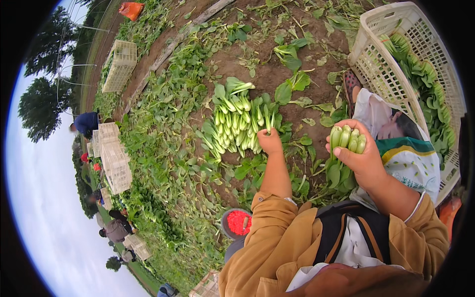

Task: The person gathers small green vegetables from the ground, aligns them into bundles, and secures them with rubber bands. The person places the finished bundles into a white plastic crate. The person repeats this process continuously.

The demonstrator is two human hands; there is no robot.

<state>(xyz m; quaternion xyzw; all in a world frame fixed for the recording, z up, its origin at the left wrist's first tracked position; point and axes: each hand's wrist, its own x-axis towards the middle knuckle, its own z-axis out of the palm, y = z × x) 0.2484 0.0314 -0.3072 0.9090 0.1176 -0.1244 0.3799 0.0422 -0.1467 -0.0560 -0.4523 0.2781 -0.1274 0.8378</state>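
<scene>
Several heads of bok choy, a bunch (345,139), fill my right hand (358,152); their pale bases point up and the leaves hang below. My left hand (270,141) is at the near right edge of a pile of bok choy (232,124) on the soil. Its fingers close around the base of a single bok choy head (268,122). The pile lies in overlapping rows, pale stems mostly towards me and green leaves away. Part of the right-hand bunch is hidden by my fingers and thumb.
At right stands a white plastic crate (393,70) holding bundled greens (426,78), with a printed plastic sack (404,156) against it. A bucket (226,222) of red pieces is near my left sleeve. Crates (115,159) and people (115,226) line the field's far left. Loose leaves litter the soil.
</scene>
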